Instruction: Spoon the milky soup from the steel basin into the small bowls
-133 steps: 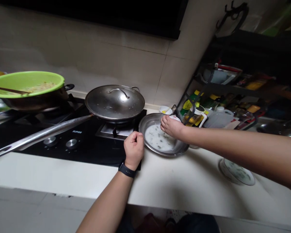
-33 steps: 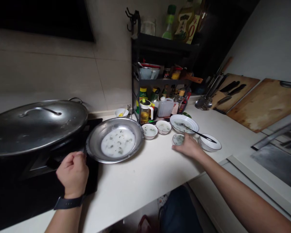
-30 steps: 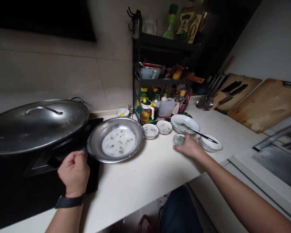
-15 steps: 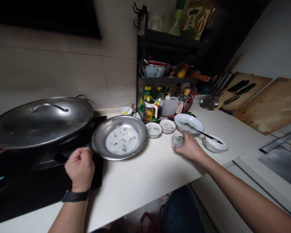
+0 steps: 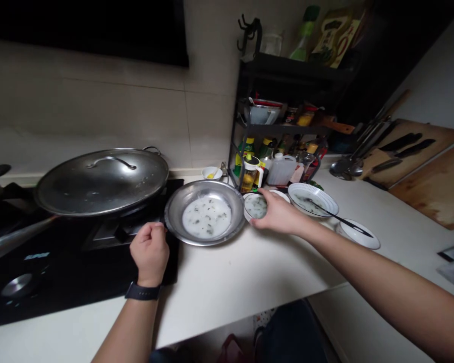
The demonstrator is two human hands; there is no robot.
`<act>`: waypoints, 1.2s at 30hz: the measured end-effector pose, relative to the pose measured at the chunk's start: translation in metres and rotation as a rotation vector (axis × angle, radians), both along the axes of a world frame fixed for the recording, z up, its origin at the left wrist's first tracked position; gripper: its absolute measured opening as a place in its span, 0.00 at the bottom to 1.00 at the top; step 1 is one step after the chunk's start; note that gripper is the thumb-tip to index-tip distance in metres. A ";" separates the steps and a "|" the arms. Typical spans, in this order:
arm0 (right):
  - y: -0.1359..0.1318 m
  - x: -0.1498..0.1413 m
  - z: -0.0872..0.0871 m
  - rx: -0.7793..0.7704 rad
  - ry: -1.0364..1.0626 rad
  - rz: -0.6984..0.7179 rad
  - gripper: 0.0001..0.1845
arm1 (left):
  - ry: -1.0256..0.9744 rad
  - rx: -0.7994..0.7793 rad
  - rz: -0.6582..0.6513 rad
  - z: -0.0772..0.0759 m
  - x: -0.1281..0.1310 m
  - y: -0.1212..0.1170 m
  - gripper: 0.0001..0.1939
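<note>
My right hand (image 5: pixel 279 216) grips a small white bowl (image 5: pixel 256 206) with whitish residue and holds it tilted just right of a wide steel dish (image 5: pixel 205 212). That dish holds a pool of milky liquid with dark flecks. My left hand (image 5: pixel 150 251), with a dark band on the wrist, is a closed fist at the dish's left rim, over the edge of the black hob (image 5: pixel 60 262); I cannot make out anything in it.
A wok under a steel lid (image 5: pixel 103 180) sits on the hob to the left. A patterned bowl with a black spoon (image 5: pixel 313 199) and a shallow white dish (image 5: pixel 359 235) lie to the right. A black rack of bottles (image 5: pixel 283 126) stands behind. Cutting boards (image 5: pixel 435 176) lean far right.
My right hand picked up the small bowl from beside the patterned bowl and carried it left to the steel dish. The view swung right, then back left. My left fist stayed put.
</note>
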State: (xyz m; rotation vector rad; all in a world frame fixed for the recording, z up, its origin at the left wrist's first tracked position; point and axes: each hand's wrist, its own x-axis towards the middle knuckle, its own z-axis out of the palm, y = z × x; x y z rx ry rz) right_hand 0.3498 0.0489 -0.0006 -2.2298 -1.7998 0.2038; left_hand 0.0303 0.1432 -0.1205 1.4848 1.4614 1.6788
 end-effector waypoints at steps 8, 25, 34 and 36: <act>0.059 -0.038 -0.007 -0.043 -0.044 0.220 0.60 | -0.142 -0.015 -0.071 0.001 0.002 -0.002 0.14; 0.126 -0.074 -0.028 -0.193 -0.550 0.610 0.57 | -0.123 0.001 -0.165 0.006 0.004 -0.009 0.17; 0.150 -0.079 -0.038 -0.100 -0.634 0.760 0.36 | -0.138 0.019 -0.176 0.013 0.004 -0.012 0.17; 0.154 -0.088 -0.038 -0.130 -0.691 0.772 0.35 | -0.148 0.019 -0.173 0.013 0.003 -0.012 0.17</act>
